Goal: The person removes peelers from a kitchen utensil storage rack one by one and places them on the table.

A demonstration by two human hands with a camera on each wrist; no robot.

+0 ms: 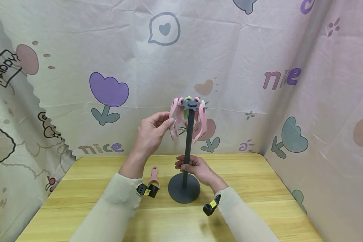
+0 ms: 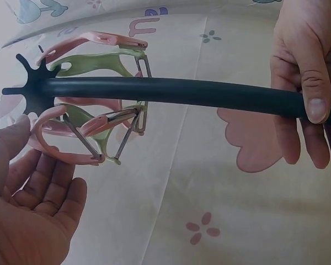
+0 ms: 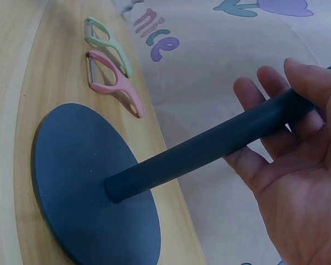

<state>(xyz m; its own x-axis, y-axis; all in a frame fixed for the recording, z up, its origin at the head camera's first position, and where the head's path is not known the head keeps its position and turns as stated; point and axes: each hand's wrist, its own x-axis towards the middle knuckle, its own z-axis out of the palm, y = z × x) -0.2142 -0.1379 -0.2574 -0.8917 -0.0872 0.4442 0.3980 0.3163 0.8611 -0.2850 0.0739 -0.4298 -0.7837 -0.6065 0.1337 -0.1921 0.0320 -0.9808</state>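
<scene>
A dark metal stand (image 1: 188, 141) rises from a round base (image 1: 181, 193), with a star of hooks (image 1: 193, 105) at its top. Pink and green Y-shaped peelers (image 1: 203, 119) hang around the hooks. My left hand (image 1: 151, 132) pinches a pink peeler (image 2: 77, 158) at the left side of the ring, its thumb by the handle end close to a hook. Lower down, my right hand (image 1: 199, 168) holds the stand's pole (image 3: 209, 141) between thumb and fingers, a little above the base.
On the wooden table (image 1: 245, 188) left of the base lies a pink peeler (image 3: 118, 85). Beside it is a green peeler (image 3: 107, 41), hidden behind my left forearm in the head view. A printed cloth (image 1: 230, 50) hangs close behind the table and along its sides.
</scene>
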